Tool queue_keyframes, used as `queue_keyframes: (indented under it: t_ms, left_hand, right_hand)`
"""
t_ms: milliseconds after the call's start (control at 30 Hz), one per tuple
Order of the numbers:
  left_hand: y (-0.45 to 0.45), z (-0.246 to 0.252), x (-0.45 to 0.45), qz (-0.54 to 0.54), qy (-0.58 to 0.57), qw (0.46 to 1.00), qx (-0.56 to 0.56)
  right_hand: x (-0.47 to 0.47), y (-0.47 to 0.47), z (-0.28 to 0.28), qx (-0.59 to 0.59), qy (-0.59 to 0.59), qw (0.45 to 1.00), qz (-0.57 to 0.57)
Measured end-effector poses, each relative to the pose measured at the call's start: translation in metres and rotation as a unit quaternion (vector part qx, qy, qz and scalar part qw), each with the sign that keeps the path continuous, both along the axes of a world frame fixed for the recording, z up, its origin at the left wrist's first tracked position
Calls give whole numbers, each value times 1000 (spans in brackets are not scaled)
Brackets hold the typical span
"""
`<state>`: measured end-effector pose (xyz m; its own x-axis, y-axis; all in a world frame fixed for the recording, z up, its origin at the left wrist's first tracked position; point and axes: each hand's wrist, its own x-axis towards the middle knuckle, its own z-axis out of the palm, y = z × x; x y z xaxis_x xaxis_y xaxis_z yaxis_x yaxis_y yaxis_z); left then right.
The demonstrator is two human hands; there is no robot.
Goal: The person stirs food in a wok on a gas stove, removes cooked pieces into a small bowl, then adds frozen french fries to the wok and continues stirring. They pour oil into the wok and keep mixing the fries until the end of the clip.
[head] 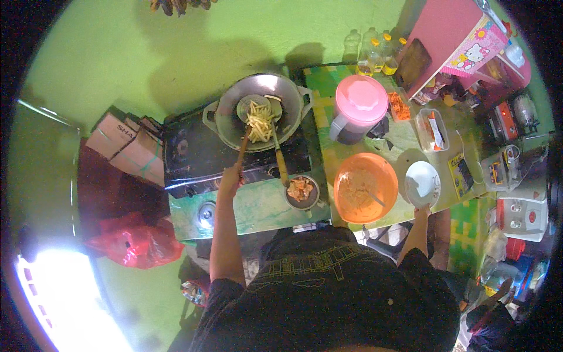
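My left hand (231, 180) grips the wooden handle of a wire skimmer (250, 104) over a grey two-handled wok (226, 125) on the stove. Pale cut potato sticks (260, 122) are heaped at the skimmer, partly covering it. A spatula (279, 152) lies in the wok unheld, its long handle reaching towards a small pot (311, 205) of orange-brown food. Over on the right, my right hand (422, 212) holds a white plate (423, 182) by its near rim. Beside that plate stands an orange basin (390, 187) with a pale mixture and a utensil in it.
A pink-lidded jug (361, 99) stands behind the basin. Containers of shredded orange food (399, 105) and other food (432, 130) sit further back. The stove (189, 154) has a metal lid (206, 214) before it. Cardboard boxes (132, 143) and a red plastic bag (136, 246) are left.
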<state>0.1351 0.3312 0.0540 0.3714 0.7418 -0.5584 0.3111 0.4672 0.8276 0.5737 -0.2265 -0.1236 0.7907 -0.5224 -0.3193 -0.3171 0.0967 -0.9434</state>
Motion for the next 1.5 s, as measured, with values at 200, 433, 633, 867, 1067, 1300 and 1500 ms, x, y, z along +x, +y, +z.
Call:
queue_keyframes:
  t_ms: [200, 433, 633, 867, 1067, 1300, 1500]
  left_hand:
    - [16, -9, -1, -16, -49, 989, -140]
    - [24, -10, -4, -235, 211, 867, 386]
    - [32, 15, -8, -135, 275, 880, 363]
    - [25, 56, -24, -130, 305, 838, 433]
    - [-2, 99, -25, -93, 320, 840, 427]
    - [-26, 127, -27, -83, 390, 824, 404]
    - [-38, 140, -34, -88, 418, 806, 409]
  right_hand:
    - [-10, 9, 53, -524, 147, 832, 108]
    - [-112, 167, 109, -273, -316, 815, 402]
    - [-255, 331, 186, 335, 294, 617, 648]
    - [-244, 402, 217, 54, 190, 678, 708]
    - [-227, 401, 247, -322, -288, 561, 707]
    - [-228, 385, 338, -433, -288, 533, 667]
    - [-226, 362, 380, -431, -360, 520, 643]
